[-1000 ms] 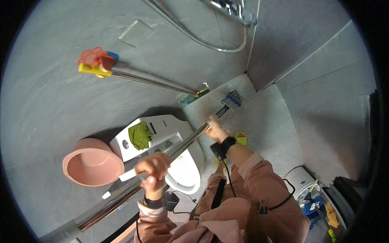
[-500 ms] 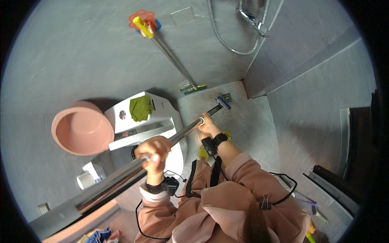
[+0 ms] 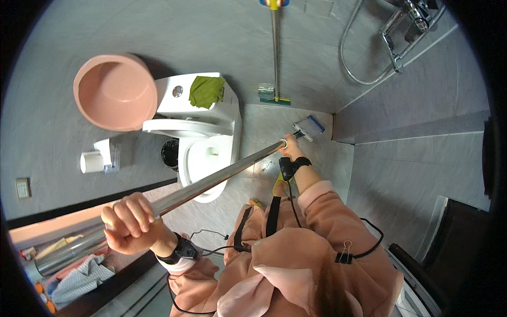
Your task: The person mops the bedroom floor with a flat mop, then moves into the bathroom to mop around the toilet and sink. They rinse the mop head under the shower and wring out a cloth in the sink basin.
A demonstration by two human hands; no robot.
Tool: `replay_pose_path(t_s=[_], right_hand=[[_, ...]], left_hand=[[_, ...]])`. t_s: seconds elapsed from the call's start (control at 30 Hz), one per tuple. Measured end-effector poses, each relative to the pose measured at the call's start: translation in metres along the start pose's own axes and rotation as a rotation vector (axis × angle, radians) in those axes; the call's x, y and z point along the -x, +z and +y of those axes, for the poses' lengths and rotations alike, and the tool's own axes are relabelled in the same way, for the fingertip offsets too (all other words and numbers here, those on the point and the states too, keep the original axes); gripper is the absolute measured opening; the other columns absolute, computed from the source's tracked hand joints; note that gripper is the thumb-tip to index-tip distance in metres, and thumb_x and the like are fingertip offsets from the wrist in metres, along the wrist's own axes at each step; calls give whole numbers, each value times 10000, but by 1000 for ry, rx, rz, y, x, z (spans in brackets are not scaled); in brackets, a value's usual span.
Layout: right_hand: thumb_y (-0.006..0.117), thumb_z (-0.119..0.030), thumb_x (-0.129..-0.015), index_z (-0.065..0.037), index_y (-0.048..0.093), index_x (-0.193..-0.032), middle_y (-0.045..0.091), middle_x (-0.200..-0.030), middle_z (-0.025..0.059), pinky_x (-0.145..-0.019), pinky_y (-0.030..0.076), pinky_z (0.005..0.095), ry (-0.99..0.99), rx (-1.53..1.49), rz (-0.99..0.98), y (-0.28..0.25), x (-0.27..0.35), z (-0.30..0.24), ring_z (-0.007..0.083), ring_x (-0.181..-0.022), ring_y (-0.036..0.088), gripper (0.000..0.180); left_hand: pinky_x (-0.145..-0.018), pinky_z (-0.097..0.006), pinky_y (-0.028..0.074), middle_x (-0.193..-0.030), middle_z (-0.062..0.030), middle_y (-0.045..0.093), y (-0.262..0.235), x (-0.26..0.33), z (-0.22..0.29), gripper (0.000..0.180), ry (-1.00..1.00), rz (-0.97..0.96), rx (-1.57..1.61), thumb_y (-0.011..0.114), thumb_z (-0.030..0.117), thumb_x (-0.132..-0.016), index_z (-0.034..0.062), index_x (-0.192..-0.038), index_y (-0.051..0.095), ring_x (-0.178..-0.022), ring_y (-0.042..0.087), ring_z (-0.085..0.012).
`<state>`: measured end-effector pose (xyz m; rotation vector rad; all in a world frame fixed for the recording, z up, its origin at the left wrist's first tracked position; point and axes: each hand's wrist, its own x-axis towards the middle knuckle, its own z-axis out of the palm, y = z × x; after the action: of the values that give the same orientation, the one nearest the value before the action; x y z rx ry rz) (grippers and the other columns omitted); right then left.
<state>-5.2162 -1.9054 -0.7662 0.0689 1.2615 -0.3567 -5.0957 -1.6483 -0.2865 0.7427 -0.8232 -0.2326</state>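
A long metal-poled mop slants across my front from lower left to upper right. Around its upper part my left hand is closed, its fingers curled at the pole. Further down, just above the head, my right hand grips the same pole. The mop head, pale and flat with a blue edge, is at the grey tiled floor near the far corner. Under the pole's middle stands a white toilet with its lid raised. My feet in yellow-green slippers show partly beneath my right arm.
A green cloth lies on the toilet tank, beside a pink basin. A black bin sits left of the bowl. Another long-handled floor tool leans on the far wall. A shower hose hangs right; folded fabric fills a shelf lower left.
My view has shifted. My left hand has moved outward to the lower left along with the pole's upper end. The mop head has turned and now shows its flat side. Both hands stay closed.
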Motion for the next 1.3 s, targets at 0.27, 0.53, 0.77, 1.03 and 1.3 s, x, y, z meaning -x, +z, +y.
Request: replay_pose_path(t_s=[0.27,0.53,0.77,1.03,1.3], right_hand=[[478,-254,-899,-18,406,-1108,494,-1016,142,-769,488,452,1,65,-60,-28,15,18,277,-885,525,324],[520,-204,-877,-31,418,-1048,492,-886,111,-653,501,428,-86,139,-144,-51,49,80,245,-746,531,264],[532,-214,-880,-47,432,-1023,496,-839,93,-528,472,364,-67,168,-128,-73,74,119,224,-675,523,242],[515,-239,-899,-50,434,-1063,520,-907,104,-631,510,423,-144,363,-55,-70,84,112,242,-750,557,263],[492,-234,-905,-65,418,-1075,503,-895,109,-608,494,434,-131,333,-128,-64,83,73,240,-732,537,251]], left_hand=[[-458,-247,361,-502,11,445,-25,51,51,285,61,25,20,386,268,-925,142,-671,363,-440,426,-99],[-463,-262,392,-526,4,433,-60,132,137,293,161,60,37,393,292,-928,137,-683,350,-442,434,-115],[-459,-260,384,-513,11,432,-90,187,192,287,205,120,90,385,278,-926,139,-678,344,-436,424,-112],[-476,-251,358,-502,11,420,-85,204,208,284,219,142,106,390,258,-925,138,-670,357,-449,407,-104],[-459,-249,369,-500,16,421,-58,181,192,280,230,150,127,386,270,-920,140,-674,358,-438,418,-105]])
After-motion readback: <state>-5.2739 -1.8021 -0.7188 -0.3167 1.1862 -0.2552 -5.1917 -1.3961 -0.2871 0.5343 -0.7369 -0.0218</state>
